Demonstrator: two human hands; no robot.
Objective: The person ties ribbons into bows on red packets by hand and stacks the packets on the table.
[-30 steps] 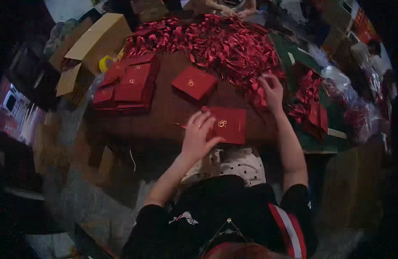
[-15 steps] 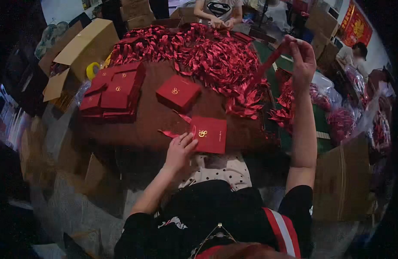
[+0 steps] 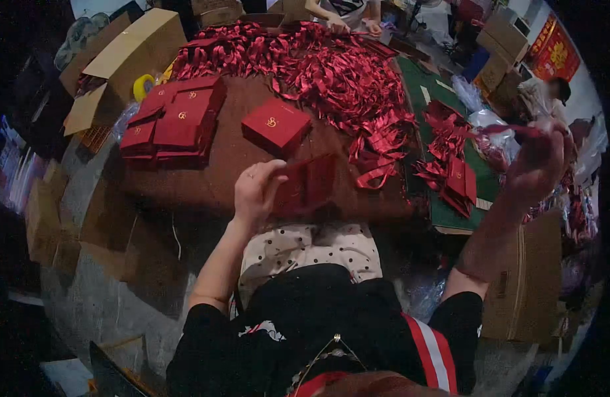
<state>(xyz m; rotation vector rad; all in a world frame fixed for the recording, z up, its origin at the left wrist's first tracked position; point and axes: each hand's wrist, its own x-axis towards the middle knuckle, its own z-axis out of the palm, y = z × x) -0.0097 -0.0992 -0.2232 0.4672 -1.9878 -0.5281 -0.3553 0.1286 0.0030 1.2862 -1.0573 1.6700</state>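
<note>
My left hand (image 3: 255, 192) is raised over the near edge of the table, its thumb and fingers closed on the side of a red gift bag (image 3: 311, 184). The bag is tilted and blurred by motion. Far out to the right, my right hand (image 3: 542, 162) is also smeared; a dark red ribbon (image 3: 493, 130) stretches leftward from its fingers. Beyond the left hand lies a thick red block with a gold logo (image 3: 276, 126). To the left sits a pile of red bags (image 3: 179, 126) with gold logos.
A large heap of red ribbons (image 3: 358, 86) covers the far side of the brown-covered table (image 3: 186, 188). More red bags (image 3: 458, 185) lie on the green surface (image 3: 450, 221) at right. Cardboard boxes (image 3: 136, 53) stand around. A co-worker's hands (image 3: 351, 26) work across the table.
My left hand has lifted the red gift bag off the table and tilted it. My right hand has swung outward to the right and down with the ribbon.
</note>
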